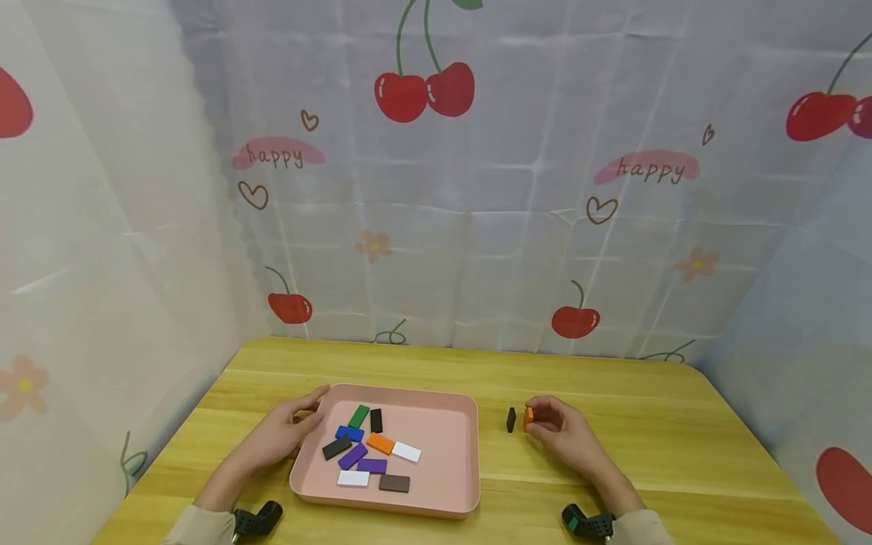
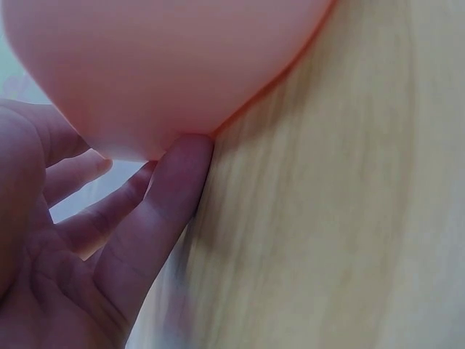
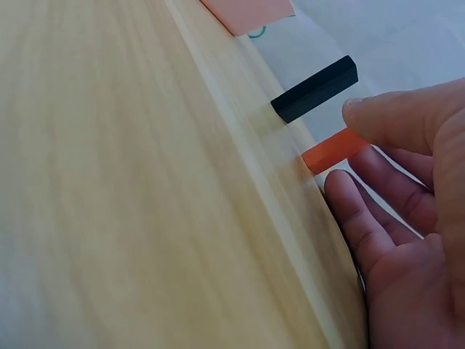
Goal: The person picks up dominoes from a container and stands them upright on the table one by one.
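Note:
In the head view my right hand (image 1: 564, 433) pinches an upright orange block (image 1: 528, 418) between thumb and fingers, its lower end at the table. Just left of it a black block (image 1: 511, 419) stands on its end, apart from the orange one. The right wrist view shows the orange block (image 3: 336, 150) held beside the black block (image 3: 317, 89). My left hand (image 1: 275, 433) rests against the left side of a pink tray (image 1: 446, 454). Up close, the left thumb (image 2: 178, 174) touches the tray's outer wall, fingers loosely extended.
Inside the tray lie several flat blocks, among them a green block (image 1: 358, 416), a blue block (image 1: 350, 434), an orange block (image 1: 380, 443) and a brown block (image 1: 394, 483). The wooden table (image 1: 613, 386) ends at a cherry-print curtain (image 1: 463, 265).

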`<action>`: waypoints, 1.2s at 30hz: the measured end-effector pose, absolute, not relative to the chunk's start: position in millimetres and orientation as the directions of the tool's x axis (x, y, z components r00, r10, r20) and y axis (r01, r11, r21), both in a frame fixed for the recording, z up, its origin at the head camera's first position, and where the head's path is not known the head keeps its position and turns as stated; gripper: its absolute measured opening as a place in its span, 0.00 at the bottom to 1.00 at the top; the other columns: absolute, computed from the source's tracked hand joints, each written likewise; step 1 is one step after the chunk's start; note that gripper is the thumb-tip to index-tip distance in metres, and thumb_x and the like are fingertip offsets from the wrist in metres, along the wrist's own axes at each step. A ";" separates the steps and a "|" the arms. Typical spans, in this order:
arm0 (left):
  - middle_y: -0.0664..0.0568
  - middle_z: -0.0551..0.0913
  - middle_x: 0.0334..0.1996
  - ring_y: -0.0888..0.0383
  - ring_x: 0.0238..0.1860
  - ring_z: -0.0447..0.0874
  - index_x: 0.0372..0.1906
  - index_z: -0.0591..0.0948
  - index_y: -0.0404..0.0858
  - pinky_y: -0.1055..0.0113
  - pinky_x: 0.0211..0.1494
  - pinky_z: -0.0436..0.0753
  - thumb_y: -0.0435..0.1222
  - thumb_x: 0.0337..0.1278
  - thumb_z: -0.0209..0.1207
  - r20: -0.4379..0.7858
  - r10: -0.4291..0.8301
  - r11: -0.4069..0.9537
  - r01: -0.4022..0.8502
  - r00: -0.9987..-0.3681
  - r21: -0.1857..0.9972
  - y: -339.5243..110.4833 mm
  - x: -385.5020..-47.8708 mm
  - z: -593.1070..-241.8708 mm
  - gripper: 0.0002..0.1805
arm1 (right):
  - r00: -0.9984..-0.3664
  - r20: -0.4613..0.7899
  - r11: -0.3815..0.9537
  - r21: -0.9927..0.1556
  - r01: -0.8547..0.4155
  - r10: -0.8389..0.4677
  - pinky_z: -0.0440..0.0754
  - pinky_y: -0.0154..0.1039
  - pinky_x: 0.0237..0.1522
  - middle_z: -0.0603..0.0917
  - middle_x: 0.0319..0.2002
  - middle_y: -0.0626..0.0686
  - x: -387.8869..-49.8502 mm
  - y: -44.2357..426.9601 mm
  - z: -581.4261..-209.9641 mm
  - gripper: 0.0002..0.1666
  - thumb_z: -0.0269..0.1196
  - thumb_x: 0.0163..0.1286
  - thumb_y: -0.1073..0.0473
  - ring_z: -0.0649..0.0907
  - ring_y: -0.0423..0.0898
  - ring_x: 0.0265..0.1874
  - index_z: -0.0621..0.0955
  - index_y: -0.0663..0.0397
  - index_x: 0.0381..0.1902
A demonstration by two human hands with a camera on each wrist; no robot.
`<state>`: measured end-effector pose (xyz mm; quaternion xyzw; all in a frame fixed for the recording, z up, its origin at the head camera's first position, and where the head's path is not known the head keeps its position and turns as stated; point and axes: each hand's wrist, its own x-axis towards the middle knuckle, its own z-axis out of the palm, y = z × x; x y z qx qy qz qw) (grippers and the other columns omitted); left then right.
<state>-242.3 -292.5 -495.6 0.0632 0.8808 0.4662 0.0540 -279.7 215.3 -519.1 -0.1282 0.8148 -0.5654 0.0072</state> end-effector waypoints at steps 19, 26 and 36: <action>0.39 0.72 0.74 0.40 0.71 0.74 0.80 0.65 0.51 0.52 0.64 0.83 0.43 0.80 0.53 -0.036 0.168 0.561 0.065 -0.985 0.825 -293.0 -243.1 -496.4 0.30 | -0.958 0.212 0.330 -0.906 -0.266 -0.191 0.84 0.30 0.46 0.83 0.53 0.65 -276.3 221.6 -508.3 0.23 0.70 0.70 0.62 0.81 0.38 0.44 0.79 0.66 0.59; 0.38 0.74 0.71 0.39 0.70 0.75 0.80 0.66 0.51 0.54 0.61 0.85 0.43 0.79 0.53 -0.028 0.160 0.554 0.067 -0.987 0.830 -292.4 -243.6 -497.9 0.29 | -0.947 0.253 0.309 -0.901 -0.305 -0.197 0.84 0.30 0.44 0.82 0.52 0.65 -271.3 220.4 -501.0 0.22 0.69 0.70 0.62 0.81 0.37 0.43 0.79 0.68 0.58; 0.38 0.75 0.70 0.41 0.67 0.77 0.79 0.66 0.52 0.56 0.57 0.87 0.42 0.79 0.54 -0.042 0.144 0.532 0.042 -0.989 0.846 -291.6 -241.8 -497.1 0.29 | -0.948 0.240 0.284 -0.913 -0.294 -0.210 0.85 0.31 0.47 0.82 0.51 0.67 -262.7 203.3 -481.3 0.22 0.71 0.68 0.63 0.82 0.39 0.45 0.80 0.66 0.57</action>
